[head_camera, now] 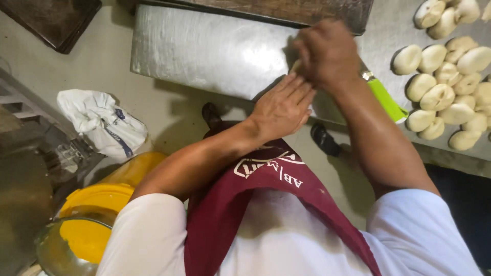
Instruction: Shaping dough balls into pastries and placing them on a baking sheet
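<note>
I watch the right hand [327, 53] curled over a small piece of dough [295, 65], barely visible at the near edge of the steel tabletop [204, 51]; whether the fingers actually close on it I cannot tell. The left hand [281, 110] lies flat and open, fingers together, its tips pressed up beside the right hand at the table's edge. I judge the step to be shaping one portion of dough between the two hands. The next move, as I read it, calls for steady rolling pressure and a short carry to the right. There a green-handled knife [386, 99] lies just beside the right forearm, and further right sit the finished dough balls [450, 87], clustered together. On the floor at left are a yellow bucket [97, 204] and a crumpled white bag [102, 122].
</note>
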